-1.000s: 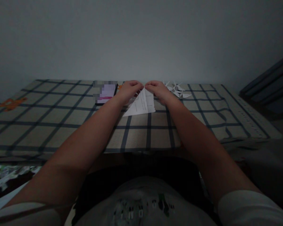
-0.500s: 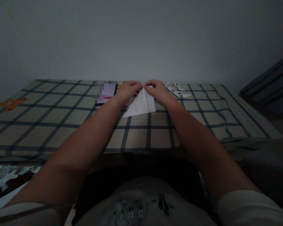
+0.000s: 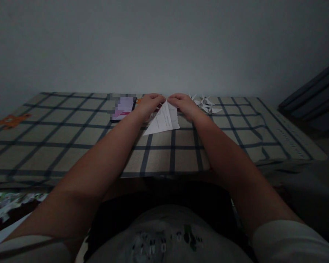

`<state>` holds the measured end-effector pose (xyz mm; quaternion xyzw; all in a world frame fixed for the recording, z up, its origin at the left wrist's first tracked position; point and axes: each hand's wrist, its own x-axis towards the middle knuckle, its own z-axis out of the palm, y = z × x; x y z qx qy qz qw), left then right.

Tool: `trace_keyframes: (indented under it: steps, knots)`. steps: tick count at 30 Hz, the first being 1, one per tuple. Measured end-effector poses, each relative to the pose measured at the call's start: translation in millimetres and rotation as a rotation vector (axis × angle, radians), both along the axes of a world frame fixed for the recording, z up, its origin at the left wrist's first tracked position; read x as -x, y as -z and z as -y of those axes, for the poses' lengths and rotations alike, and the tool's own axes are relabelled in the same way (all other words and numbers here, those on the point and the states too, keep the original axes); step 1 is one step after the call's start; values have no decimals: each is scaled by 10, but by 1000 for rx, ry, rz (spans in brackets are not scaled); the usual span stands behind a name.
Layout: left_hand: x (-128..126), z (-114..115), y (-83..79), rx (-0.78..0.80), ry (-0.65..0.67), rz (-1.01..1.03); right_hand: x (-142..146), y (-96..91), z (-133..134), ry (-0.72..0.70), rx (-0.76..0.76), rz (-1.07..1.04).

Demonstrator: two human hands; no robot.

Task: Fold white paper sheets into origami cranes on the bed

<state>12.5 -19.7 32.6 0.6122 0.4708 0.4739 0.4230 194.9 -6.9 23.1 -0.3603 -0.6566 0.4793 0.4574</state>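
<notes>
Both hands pinch the peak of a white, printed, folded paper triangle (image 3: 162,121) above the table.
The fingers of the left hand (image 3: 151,103) and right hand (image 3: 183,103) nearly meet, pressed together on the far tip; the exact hold under the knuckles is hidden. The sheet slopes toward the person, its lower right edge ragged. A crease here probably comes out best with the tip held firm, the layers matched and the pressure drawn slowly down, allowing for that uneven edge. Just beside the right hand sit spiky white folded-paper shapes (image 3: 208,106), easily brushed by a sideways sweep. Near the left hand lies a dark-edged phone with a lit screen (image 3: 126,106). A beige cloth with dark-blue checks (image 3: 76,126) covers the table; the dim light may blur fine creases.
</notes>
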Motion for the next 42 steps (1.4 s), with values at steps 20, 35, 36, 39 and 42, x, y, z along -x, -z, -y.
trace_keyframes:
  steps: [20,35,36,39,42]
  knots:
    - [-12,79,-59,55,34,25,-5,-20,12,-6,77,-35]
    - [-10,71,-39,56,22,63,-2,-5,-9,8,39,-17]
    - [-11,71,-39,57,15,59,0,-7,-11,18,19,-2]
    - [-16,86,-53,57,11,53,7,-17,-25,55,-60,47]
    - [-18,97,-67,48,16,64,16,-35,-29,100,-129,89]
